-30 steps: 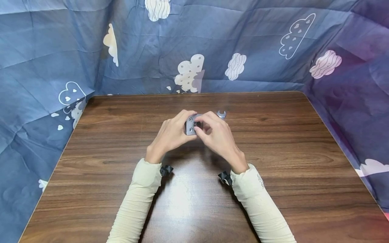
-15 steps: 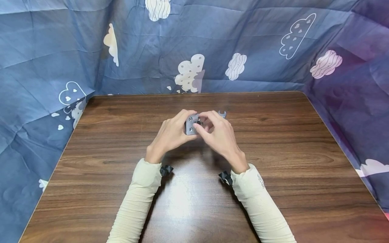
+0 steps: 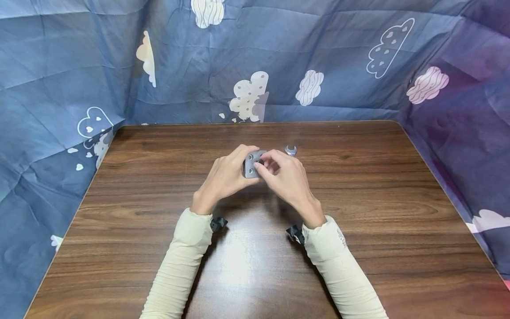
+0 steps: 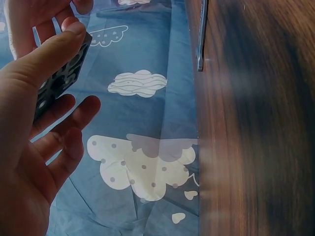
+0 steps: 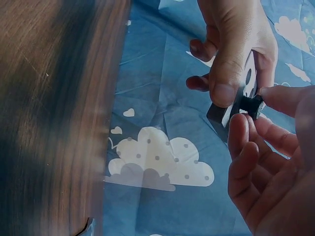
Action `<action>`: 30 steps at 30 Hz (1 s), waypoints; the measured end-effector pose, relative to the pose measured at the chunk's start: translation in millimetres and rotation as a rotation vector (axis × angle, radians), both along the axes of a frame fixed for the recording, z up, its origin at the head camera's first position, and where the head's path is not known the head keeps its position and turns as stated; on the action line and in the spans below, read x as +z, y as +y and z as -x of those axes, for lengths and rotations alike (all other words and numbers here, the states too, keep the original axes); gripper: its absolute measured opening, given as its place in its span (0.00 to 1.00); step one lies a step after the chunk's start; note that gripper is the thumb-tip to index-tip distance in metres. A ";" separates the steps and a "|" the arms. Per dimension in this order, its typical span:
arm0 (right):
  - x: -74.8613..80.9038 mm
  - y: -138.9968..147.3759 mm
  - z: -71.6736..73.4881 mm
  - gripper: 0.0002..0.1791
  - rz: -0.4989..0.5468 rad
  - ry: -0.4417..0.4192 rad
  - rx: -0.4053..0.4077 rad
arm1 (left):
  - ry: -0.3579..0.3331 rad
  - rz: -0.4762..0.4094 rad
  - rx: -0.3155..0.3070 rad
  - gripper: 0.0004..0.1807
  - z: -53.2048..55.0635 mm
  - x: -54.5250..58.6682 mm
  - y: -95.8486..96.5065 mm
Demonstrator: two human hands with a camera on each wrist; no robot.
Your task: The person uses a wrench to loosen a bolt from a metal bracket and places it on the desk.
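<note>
My left hand (image 3: pixel 224 176) grips a grey metal block (image 3: pixel 249 167) with several round holes, thumb on one edge and fingers on the opposite one. In the right wrist view the block (image 5: pixel 219 117) is tilted, held above the table. A black bolt (image 5: pixel 253 105) with a thick round head stands out from its face. The thumb and fingertips of my right hand (image 3: pixel 287 178) pinch that bolt head. From the left wrist, the block's underside (image 4: pixel 69 73) shows dark with recesses; the bolt is hidden there.
An open-ended wrench (image 3: pixel 291 150) lies on the wooden table (image 3: pixel 358 186) just beyond my right hand. Blue cloth (image 3: pixel 179 66) with printed clouds hangs behind the table's far edge and along both sides. Black wrist-camera mounts (image 3: pixel 295 233) sit under both sleeves.
My right fingers have shifted slightly around the bolt head, the index finger drawing back from farther over the block. The left hand and the block stay nearly still.
</note>
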State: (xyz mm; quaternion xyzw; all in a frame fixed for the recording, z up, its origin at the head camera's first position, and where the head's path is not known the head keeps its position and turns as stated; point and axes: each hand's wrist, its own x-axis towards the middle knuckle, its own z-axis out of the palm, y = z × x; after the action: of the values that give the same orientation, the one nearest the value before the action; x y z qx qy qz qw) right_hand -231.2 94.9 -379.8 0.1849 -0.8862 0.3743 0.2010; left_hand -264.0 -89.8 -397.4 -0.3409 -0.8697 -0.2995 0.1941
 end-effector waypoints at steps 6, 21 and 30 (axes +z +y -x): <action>0.6 -0.6 -0.4 0.08 -0.001 0.027 0.030 | -0.001 0.001 -0.003 0.34 0.1 0.9 -1.3; -1.8 0.6 0.3 0.11 -0.017 0.072 0.082 | 0.008 0.000 -0.007 0.32 0.9 0.3 -1.5; -1.4 1.2 0.8 0.17 0.000 0.047 0.072 | -0.008 0.002 -0.006 0.34 0.9 0.0 -2.1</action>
State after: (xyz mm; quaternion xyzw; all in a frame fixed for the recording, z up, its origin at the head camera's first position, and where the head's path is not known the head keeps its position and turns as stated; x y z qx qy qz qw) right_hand -231.9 96.1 -381.2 0.2253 -0.8741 0.3768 0.2079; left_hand -264.9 -91.8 -397.4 -0.3423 -0.8699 -0.3004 0.1894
